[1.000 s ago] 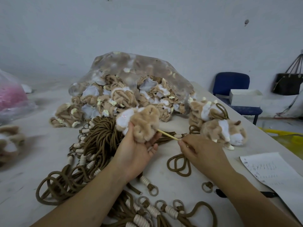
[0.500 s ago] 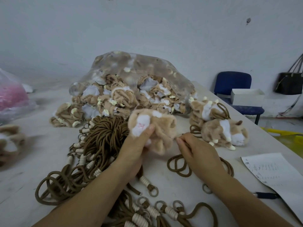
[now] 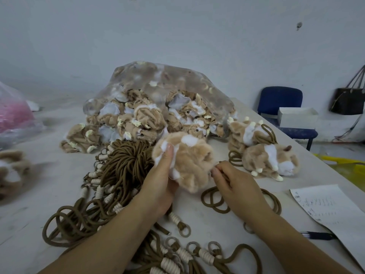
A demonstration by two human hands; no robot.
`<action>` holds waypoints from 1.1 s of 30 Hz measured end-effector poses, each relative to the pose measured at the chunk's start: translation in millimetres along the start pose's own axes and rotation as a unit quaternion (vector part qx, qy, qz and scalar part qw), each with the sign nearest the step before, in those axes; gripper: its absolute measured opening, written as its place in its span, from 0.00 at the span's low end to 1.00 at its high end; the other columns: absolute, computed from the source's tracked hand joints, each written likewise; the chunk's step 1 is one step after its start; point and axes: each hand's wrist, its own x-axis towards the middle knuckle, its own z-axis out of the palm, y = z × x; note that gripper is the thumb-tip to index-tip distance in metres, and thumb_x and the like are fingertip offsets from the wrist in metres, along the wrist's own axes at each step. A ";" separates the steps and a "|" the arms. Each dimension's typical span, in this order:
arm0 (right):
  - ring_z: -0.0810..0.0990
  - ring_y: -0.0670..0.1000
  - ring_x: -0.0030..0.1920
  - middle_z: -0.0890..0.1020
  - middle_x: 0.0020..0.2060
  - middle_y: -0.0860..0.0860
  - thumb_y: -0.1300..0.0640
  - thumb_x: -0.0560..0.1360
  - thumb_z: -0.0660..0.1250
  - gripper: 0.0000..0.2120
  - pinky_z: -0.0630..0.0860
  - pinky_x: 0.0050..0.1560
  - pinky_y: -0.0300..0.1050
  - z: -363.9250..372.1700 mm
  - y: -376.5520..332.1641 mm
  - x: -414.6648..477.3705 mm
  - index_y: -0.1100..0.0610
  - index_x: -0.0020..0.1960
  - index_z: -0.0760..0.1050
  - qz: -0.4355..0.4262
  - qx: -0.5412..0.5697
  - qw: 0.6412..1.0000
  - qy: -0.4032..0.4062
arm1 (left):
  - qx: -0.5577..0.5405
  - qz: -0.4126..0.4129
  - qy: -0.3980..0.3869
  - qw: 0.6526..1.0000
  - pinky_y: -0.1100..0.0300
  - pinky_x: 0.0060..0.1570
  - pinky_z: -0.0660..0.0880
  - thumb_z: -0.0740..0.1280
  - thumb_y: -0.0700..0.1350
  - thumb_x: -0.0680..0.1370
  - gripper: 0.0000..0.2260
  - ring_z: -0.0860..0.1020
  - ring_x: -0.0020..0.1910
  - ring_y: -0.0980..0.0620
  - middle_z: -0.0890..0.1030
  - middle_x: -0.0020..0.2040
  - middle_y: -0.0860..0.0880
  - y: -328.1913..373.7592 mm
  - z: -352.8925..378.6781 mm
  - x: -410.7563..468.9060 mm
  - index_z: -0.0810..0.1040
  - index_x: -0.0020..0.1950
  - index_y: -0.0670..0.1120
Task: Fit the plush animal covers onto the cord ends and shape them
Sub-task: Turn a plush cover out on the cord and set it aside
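Observation:
My left hand (image 3: 161,182) grips a tan and white plush animal cover (image 3: 189,161) held above the table, thumb pressed into its white patch. My right hand (image 3: 235,184) is at the cover's right side, fingertips pinched together at its edge; what they pinch is hidden. A brown cord (image 3: 215,200) loops on the table under that hand. A big bundle of brown cords (image 3: 122,171) with cream-wrapped ring ends lies to the left and in front. Two finished plush animals (image 3: 270,159) lie to the right.
A clear bag of unfitted plush covers (image 3: 158,107) stands behind the cords. A sheet of paper (image 3: 325,208) and a pen (image 3: 318,235) lie at the right table edge. A blue chair (image 3: 280,101) with a white box stands beyond. A pink-filled bag (image 3: 13,115) is far left.
The thin stick my right hand pointed at the cover is out of sight. The cover has been turned and moved right, and my right hand has closed in on its edge.

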 end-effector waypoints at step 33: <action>0.70 0.48 0.31 0.69 0.28 0.40 0.49 0.77 0.54 0.08 0.62 0.31 0.41 0.1 -15.5 -2.4 0.47 0.39 0.63 -0.011 0.031 0.999 -0.041 | 0.415 0.167 -0.083 0.891 0.70 0.42 0.76 0.61 0.56 0.77 0.11 0.82 0.43 0.62 0.84 0.44 0.58 3.2 2.4 -6.2 0.81 0.44 0.55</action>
